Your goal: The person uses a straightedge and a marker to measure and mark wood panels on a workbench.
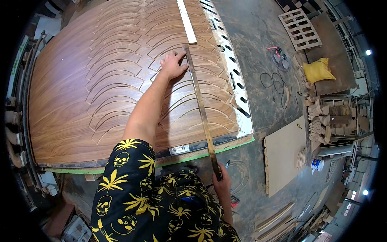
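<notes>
Wood-grain panel (60, 105), cut with curved outlines: spread towards 10 o'clock. Long brown strip (200, 107): extended across the panel from 12 to 5 o'clock, near end projected past the edge. White strip (186, 22): placed at 12 o'clock. Left hand (173, 65): set at 11 o'clock, fingers spread beside the brown strip. Right hand (222, 180): at 5 o'clock, fingers clamped on its near end.
</notes>
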Demonstrator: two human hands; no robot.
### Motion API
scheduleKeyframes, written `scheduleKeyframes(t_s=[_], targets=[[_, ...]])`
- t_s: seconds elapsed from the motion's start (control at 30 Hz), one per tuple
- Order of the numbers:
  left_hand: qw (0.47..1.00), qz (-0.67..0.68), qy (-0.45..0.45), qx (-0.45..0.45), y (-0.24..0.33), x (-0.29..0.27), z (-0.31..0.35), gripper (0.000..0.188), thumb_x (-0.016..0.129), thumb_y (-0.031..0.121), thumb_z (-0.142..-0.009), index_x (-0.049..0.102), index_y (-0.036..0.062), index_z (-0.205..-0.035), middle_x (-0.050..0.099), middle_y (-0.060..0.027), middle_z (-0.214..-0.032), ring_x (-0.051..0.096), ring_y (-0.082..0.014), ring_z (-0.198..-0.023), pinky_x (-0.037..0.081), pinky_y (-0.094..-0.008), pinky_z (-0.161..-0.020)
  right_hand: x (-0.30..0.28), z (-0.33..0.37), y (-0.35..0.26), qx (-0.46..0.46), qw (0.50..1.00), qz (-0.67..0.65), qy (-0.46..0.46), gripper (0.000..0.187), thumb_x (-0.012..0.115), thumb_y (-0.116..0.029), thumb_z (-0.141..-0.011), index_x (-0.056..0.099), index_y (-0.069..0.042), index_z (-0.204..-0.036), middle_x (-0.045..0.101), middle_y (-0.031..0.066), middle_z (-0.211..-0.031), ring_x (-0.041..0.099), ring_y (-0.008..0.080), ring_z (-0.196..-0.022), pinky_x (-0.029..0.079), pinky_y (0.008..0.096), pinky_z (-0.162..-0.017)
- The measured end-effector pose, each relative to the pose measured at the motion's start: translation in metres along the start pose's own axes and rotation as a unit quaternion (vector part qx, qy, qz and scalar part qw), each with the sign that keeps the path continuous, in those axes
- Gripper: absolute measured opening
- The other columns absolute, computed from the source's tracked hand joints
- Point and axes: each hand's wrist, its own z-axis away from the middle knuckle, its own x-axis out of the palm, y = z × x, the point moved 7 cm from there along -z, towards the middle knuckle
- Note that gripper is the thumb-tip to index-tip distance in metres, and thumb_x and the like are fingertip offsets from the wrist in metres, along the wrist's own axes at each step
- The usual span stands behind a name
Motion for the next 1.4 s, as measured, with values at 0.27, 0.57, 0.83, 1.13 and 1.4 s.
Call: scheduleKeyframes(t_s=[0.27, 0.57, 0.83, 1.13, 1.4], targets=[[1.0, -0.002, 0.008, 0.008, 0.0, 0.001, -0.002, 0.066, 0.077, 0.052, -0.088, 0.06, 0.0325, -0.149, 0.054, -0.0135, -0.143, 0.047, -0.0354, -0.138, 0.035, -0.0576, -0.11, 0.0, -0.005, -0.006, -0.057, 0.998, 0.023, 0.022, 0.05, 0.074, -0.006, -0.093, 0.062, -0.004, -0.14, 0.073, 0.0159, -0.108, 0.072, 0.0246, -0.088, 0.057, 0.0348, -0.076], [1.0, -0.005, 0.011, 0.007, -0.002, 0.001, -0.002, 0.067, 0.077, 0.052, -0.088, 0.06, 0.0322, -0.149, 0.055, -0.0131, -0.142, 0.048, -0.0347, -0.137, 0.035, -0.0577, -0.109, 0.005, -0.007, -0.005, 0.05, 0.997, -0.014, -0.052, 0.054, 0.072, -0.009, -0.093, 0.061, -0.007, -0.146, 0.066, 0.0233, -0.14, 0.064, 0.0408, -0.129, 0.053, 0.0456, -0.106], [1.0, -0.004, 0.008, 0.007, 0.0, 0.002, -0.002, 0.068, 0.077, 0.051, -0.087, 0.059, 0.0316, -0.15, 0.055, -0.0122, -0.142, 0.048, -0.0345, -0.136, 0.036, -0.0592, -0.108, 0.003, -0.004, -0.005, -0.016, 1.0, 0.012, -0.01, 0.052, 0.075, -0.008, -0.092, 0.064, -0.007, -0.142, 0.073, 0.0187, -0.12, 0.074, 0.0289, -0.104, 0.059, 0.0375, -0.084], [0.999, 0.006, 0.032, 0.014, -0.009, 0.006, -0.006, 0.061, 0.073, 0.043, -0.093, 0.059, 0.0299, -0.15, 0.056, -0.0133, -0.14, 0.05, -0.0359, -0.135, 0.037, -0.0608, -0.108, 0.008, -0.003, -0.004, 0.0, 0.999, 0.004, -0.047, 0.056, 0.075, -0.009, -0.092, 0.061, -0.008, -0.146, 0.073, 0.0193, -0.119, 0.074, 0.0299, -0.101, 0.059, 0.0382, -0.084], [1.0, 0.015, 0.024, 0.009, -0.004, 0.002, -0.003, 0.061, 0.076, 0.043, -0.089, 0.063, 0.0275, -0.147, 0.057, -0.0121, -0.14, 0.049, -0.0348, -0.135, 0.036, -0.0563, -0.11, 0.011, -0.004, -0.003, -0.003, 0.998, 0.019, -0.058, 0.064, 0.078, -0.012, -0.09, 0.057, -0.01, -0.15, 0.073, 0.0192, -0.117, 0.074, 0.0314, -0.098, 0.059, 0.039, -0.081]])
